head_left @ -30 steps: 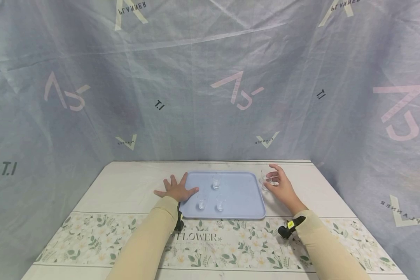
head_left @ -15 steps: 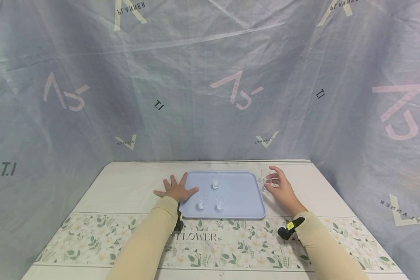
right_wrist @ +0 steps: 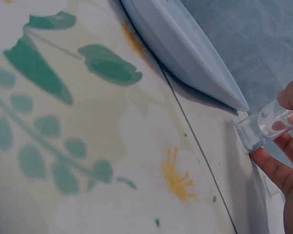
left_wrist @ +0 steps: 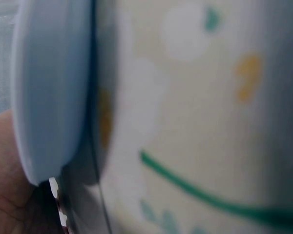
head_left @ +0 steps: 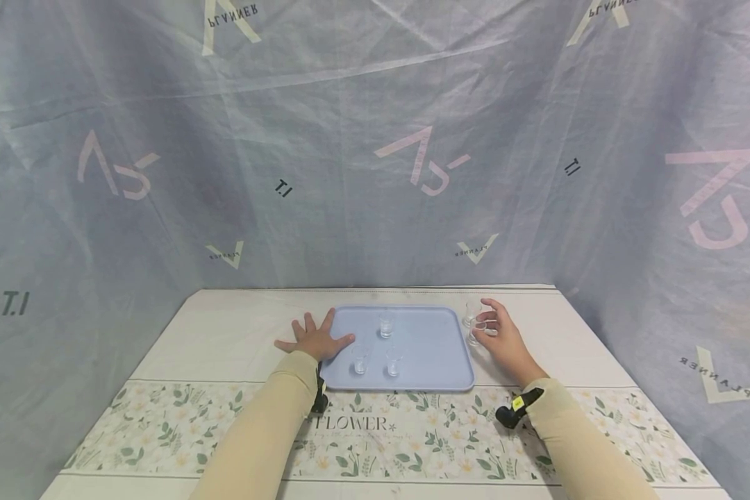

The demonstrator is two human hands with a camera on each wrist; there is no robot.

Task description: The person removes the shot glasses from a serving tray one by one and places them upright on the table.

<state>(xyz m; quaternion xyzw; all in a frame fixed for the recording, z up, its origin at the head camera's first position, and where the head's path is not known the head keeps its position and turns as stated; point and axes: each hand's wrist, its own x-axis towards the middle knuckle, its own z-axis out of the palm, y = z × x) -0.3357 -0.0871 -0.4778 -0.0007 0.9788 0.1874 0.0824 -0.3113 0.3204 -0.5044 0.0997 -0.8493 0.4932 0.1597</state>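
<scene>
Tray holds three glasses so far; two are off it: near glass pinched in right hand, far glass free. Left hand lies spread.

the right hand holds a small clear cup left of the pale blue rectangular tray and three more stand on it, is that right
Wrong side: the head view shows the held small clear cup right of the pale blue rectangular tray.

Place: a small cloth-sided table nook; which room, can't tell
Walls: wrinkly grey-blue cloth with printed letters
Bottom: flat white table with leafy flower strip
</scene>
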